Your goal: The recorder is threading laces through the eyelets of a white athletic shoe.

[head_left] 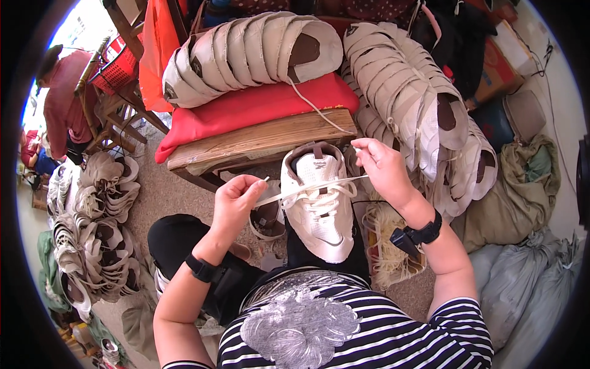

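A white shoe upper [319, 209] rests on my right knee, toe toward me. A flat white lace [307, 187] runs through its eyelets and is stretched taut across it. My left hand [236, 200] pinches the left end of the lace just left of the shoe. Up at the right of the shoe's collar, my right hand [381, 166] pinches the other end. Both wrists wear black bands.
A wooden bench [258, 144] with a red cushion [252, 104] carries a row of stacked shoe uppers [246, 55]. More stacks [424, 111] lie at right and at left [92, 221]. A bundle of laces [387, 246] sits by my right knee. A person in red [61, 104] sits far left. Grey sacks [528, 283] lie at right.
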The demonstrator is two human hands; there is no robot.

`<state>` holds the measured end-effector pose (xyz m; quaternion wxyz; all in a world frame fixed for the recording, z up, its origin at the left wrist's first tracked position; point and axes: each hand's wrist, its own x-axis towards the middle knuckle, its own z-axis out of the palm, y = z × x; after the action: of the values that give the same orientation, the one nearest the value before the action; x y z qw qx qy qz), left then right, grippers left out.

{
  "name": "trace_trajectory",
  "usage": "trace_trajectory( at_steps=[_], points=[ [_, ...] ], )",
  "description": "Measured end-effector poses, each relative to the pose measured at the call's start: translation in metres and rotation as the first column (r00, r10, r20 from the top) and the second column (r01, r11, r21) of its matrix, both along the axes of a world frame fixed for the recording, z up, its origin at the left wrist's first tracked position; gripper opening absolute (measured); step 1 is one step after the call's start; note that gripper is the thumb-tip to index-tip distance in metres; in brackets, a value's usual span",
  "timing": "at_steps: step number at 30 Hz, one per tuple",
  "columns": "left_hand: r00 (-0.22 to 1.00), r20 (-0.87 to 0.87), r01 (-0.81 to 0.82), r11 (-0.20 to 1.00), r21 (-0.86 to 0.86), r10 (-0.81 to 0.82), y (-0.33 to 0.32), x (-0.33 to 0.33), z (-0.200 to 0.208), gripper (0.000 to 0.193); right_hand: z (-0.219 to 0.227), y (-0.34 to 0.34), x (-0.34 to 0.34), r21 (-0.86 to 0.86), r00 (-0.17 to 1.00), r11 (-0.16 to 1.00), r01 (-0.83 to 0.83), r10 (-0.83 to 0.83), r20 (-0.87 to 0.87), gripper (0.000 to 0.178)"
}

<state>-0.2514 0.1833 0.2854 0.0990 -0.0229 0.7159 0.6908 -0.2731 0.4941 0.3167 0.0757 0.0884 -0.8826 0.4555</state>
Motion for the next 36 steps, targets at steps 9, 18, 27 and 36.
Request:
trace_trajectory(
  at_steps=[9, 18, 27, 36],
  points=[
    [0.988, 0.052, 0.145, 0.989, -0.028, -0.143, 0.028, -0.003, -0.002, 0.015, -0.004, 0.0, 0.016, -0.08, 0.99, 0.994, -0.075, 0.084, 0.112, 0.01],
    [0.989, -0.022, 0.132, 0.947, -0.294, -0.144, 0.036, -0.008, 0.013, 0.017, 0.007, -0.001, 0.02, -0.363, 0.91, 0.931, -0.023, 0.17, 0.378, 0.006],
    [0.794, -0.404, 0.015, 0.68, -0.733, -0.453, 0.046, -0.028, 0.031, 0.017, -0.006, -0.008, 0.018, 0.07, 0.99, 0.989, -0.133, 0.13, 0.044, 0.011],
    [0.725, -0.068, 0.54, 0.627, -0.561, -0.685, 0.021, -0.064, 0.043, 0.018, 0.009, 0.008, -0.024, 0.206, 0.854, 0.833, -0.514, 0.519, 0.033, 0.023]
  ],
)
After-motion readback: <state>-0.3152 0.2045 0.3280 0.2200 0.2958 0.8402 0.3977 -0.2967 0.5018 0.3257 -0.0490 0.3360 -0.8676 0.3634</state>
